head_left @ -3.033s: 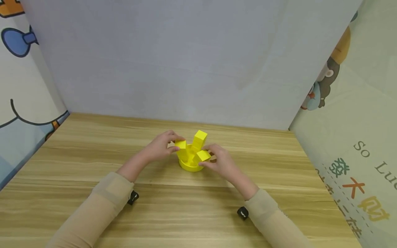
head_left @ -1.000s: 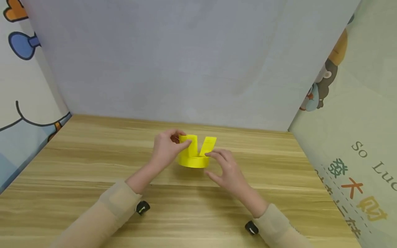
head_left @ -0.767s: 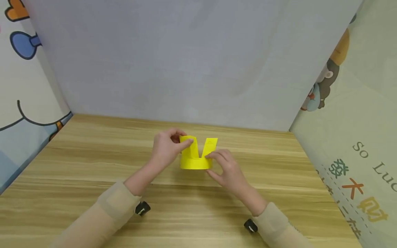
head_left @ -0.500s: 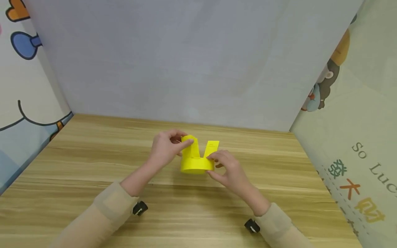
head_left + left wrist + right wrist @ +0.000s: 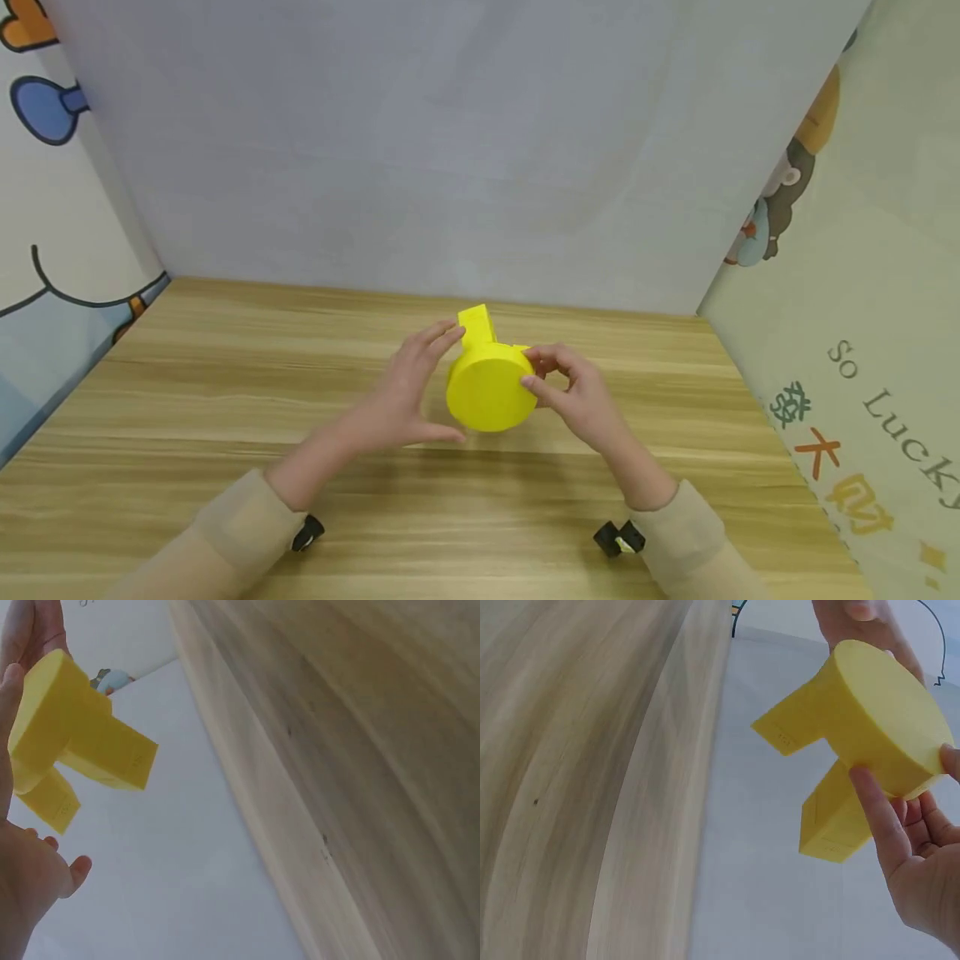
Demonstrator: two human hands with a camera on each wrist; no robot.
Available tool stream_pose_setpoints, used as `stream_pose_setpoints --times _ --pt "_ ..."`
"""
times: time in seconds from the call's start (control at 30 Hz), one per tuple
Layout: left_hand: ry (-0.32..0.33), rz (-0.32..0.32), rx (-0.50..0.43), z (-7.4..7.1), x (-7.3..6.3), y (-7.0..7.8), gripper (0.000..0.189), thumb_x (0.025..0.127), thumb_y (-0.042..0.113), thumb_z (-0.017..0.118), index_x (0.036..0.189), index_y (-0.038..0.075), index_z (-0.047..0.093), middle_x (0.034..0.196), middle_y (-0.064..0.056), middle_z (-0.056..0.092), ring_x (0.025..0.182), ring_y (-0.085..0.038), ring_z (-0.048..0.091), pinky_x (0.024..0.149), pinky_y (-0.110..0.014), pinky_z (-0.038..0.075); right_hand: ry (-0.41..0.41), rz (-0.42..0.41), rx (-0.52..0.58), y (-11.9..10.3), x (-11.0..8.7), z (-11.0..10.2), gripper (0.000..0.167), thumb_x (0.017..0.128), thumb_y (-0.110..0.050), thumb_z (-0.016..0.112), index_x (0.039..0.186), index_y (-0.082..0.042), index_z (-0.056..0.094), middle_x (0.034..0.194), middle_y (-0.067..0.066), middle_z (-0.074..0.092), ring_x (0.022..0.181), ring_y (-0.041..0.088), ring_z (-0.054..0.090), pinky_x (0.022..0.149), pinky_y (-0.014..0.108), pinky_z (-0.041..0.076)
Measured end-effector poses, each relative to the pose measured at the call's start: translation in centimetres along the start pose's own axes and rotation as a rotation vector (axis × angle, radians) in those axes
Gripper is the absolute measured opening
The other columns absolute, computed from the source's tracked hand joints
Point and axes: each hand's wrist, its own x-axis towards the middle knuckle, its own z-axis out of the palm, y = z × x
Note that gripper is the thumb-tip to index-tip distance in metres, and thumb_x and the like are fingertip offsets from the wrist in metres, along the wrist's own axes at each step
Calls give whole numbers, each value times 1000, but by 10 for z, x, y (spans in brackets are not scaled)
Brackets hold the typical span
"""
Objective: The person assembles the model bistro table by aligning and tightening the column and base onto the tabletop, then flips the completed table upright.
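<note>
A yellow round piece (image 5: pixel 491 392), shaped like a small stool with a disc and blocky square legs, is held up over the table, tilted so its flat face points toward me. One leg (image 5: pixel 476 325) sticks out at the back; in the right wrist view two legs (image 5: pixel 836 817) show below the disc. My right hand (image 5: pixel 581 400) pinches the disc's rim, thumb on the flat face and fingers behind. On the other side my left hand (image 5: pixel 401 400) is spread, thumb and fingers wide apart around the disc's left side, fingertips right at the back leg.
A wood-grain table (image 5: pixel 247 375) lies beneath both hands. Behind it hangs a plain pale cloth (image 5: pixel 420 167), with printed cloths at the left (image 5: pixel 75 208) and right (image 5: pixel 847 250). Black wrist cameras (image 5: pixel 307 533) sit at both cuffs.
Earlier the piece stood legs up, each hand at a leg. It has since been turned so the disc's flat face points toward me; the left hand has let go and the right grips the rim.
</note>
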Motion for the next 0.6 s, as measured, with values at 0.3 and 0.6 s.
stream_pose_setpoints --times 0.3,0.6 --pt "139 111 132 10 -3 0 111 49 36 94 139 12 34 146 -8 32 137 -30 22 102 -57 25 -61 228 224 -6 4 5 37 91 -24 63 122 -3 58 110 17 60 90 23 63 66 39 58" --pt "163 18 70 8 -1 -6 102 47 30 94 132 5 44 133 -10 48 133 -32 29 103 -58 22 -116 137 219 3 9 10 45 90 -19 65 132 -11 49 120 15 55 97 27 56 68 39 57"
